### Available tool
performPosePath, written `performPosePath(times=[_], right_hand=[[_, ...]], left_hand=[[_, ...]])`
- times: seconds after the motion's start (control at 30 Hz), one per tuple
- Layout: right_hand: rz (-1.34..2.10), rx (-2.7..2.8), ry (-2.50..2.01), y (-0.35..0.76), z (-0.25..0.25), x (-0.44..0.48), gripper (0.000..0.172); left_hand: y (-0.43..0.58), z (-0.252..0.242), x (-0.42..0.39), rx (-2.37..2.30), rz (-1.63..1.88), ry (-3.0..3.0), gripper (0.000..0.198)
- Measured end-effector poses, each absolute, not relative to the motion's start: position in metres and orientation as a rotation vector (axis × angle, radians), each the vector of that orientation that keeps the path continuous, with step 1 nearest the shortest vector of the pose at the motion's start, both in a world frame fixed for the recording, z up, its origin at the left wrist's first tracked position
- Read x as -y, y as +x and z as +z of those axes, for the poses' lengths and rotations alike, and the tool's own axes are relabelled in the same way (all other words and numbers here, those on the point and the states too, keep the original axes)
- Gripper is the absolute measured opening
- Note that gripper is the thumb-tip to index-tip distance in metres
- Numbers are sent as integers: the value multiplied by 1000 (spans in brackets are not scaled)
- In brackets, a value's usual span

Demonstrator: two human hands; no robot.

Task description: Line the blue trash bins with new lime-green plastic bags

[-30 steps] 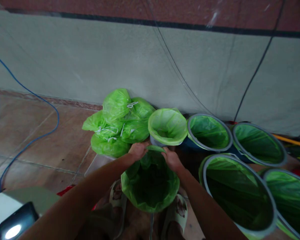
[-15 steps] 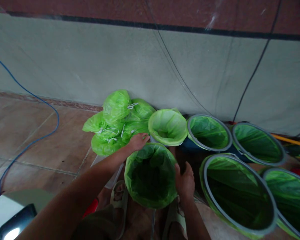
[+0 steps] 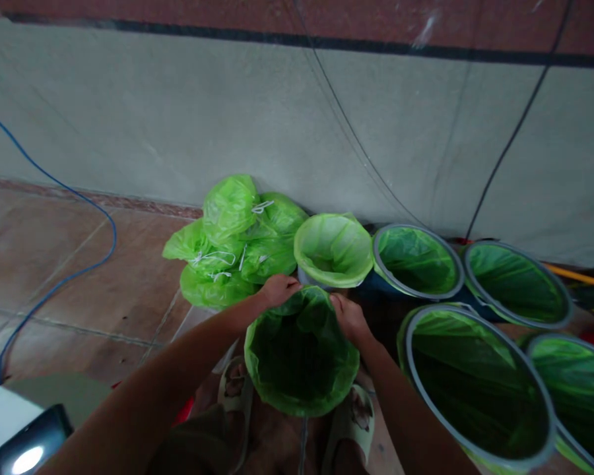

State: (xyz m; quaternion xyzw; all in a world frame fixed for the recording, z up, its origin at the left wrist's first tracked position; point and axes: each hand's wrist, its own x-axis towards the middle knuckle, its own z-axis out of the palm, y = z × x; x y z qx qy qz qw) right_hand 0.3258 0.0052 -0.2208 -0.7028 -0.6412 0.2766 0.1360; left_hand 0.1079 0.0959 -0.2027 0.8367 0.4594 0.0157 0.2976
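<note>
A round bin lined with a green bag [image 3: 301, 396] stands between the person's sandalled feet, its mouth facing up and dark inside. My left hand [image 3: 280, 290] is closed on the green liner at the far left of the rim. At the far right of the same rim, my right hand [image 3: 349, 318] pinches the liner. Just beyond my hands, touching the wall side, is a smaller bin with a light green liner [image 3: 332, 251]. Tied green bags with white strings [image 3: 230, 211] are heaped to its left.
Lined bins with grey rings [image 3: 418, 260], [image 3: 478, 382] fill the right side. A blue cable [image 3: 79, 274] curves over the tiled floor at left. A lit phone [image 3: 32, 442] lies at the lower left. Dark wires hang along the grey wall [image 3: 202, 112].
My right hand has moved up and left from the bin's right side to the far rim and closed on the liner. My left hand has shifted slightly right and down along the rim.
</note>
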Motion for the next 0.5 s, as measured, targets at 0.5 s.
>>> performPosePath(times=[0.5], right_hand=[[713,1566,-2291,316,-234,42,37]], left_hand=[[102,-193,-89,-1437,-4,2232,80]])
